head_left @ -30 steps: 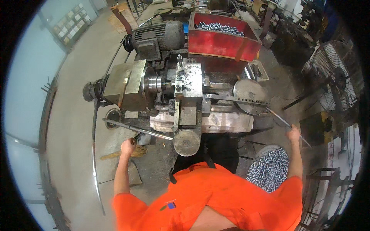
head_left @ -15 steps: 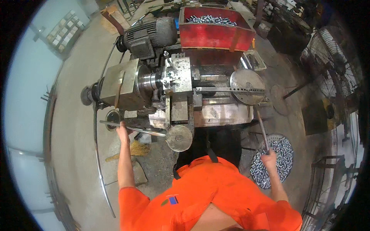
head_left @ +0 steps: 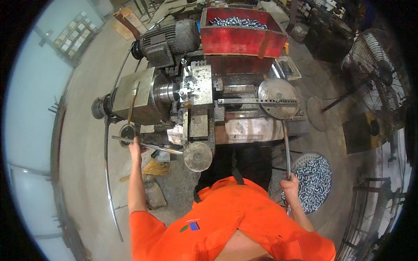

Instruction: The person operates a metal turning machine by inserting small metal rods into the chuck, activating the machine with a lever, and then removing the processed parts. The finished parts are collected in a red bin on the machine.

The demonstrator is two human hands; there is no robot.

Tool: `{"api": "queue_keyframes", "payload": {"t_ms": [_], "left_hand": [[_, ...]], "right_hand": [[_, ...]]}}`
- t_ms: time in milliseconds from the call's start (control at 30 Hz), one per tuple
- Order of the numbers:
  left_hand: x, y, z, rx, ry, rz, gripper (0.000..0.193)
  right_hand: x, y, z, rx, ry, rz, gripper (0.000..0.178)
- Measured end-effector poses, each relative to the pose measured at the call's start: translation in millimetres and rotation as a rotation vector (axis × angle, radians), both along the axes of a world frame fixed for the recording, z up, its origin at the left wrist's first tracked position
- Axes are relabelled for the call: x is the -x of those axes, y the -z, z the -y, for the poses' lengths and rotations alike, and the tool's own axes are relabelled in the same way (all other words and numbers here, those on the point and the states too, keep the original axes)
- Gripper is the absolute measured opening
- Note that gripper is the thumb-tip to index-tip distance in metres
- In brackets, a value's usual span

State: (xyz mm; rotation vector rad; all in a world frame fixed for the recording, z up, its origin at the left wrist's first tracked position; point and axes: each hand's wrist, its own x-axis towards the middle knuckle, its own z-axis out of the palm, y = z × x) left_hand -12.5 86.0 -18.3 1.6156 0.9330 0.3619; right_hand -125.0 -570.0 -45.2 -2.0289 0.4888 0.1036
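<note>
My left hand (head_left: 136, 148) is closed around a metal lever (head_left: 167, 150) that joins a small round disc (head_left: 198, 157) at the front of a lathe-like machine. On the right, my right hand (head_left: 291, 186) grips a longer lever (head_left: 287, 150) running down from a larger disc (head_left: 278, 96). A flat bar with a row of holes (head_left: 244, 101) crosses that disc. Between the hands stands the machine's tool block (head_left: 201, 85), close beside the round spindle (head_left: 165, 93). Any workpiece at the spindle is too small to make out.
A red bin (head_left: 241, 43) of small metal cylinders stands behind the machine, near a motor (head_left: 172, 39). To the right, a round perforated basket (head_left: 304, 159) holds more such parts. A fan (head_left: 370, 74) stands far right; a straw broom (head_left: 154, 168) lies at left.
My right hand has swung its lever to the left and slightly down. The tool block and small disc have shifted a little left toward the spindle. My left hand keeps its grip.
</note>
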Motion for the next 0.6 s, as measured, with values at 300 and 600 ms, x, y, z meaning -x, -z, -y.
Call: {"api": "queue_keyframes", "payload": {"t_ms": [300, 600], "left_hand": [[1.6, 2.6, -3.2, 0.052, 0.046, -0.015, 0.043], [17.5, 20.0, -29.0, 0.261, 0.087, 0.121, 0.057]], "right_hand": [[-83.9, -17.1, 152.8, 0.958, -0.123, -0.187, 0.048], [-189.2, -8.0, 171.4, 1.323, 0.118, 0.123, 0.080]]}}
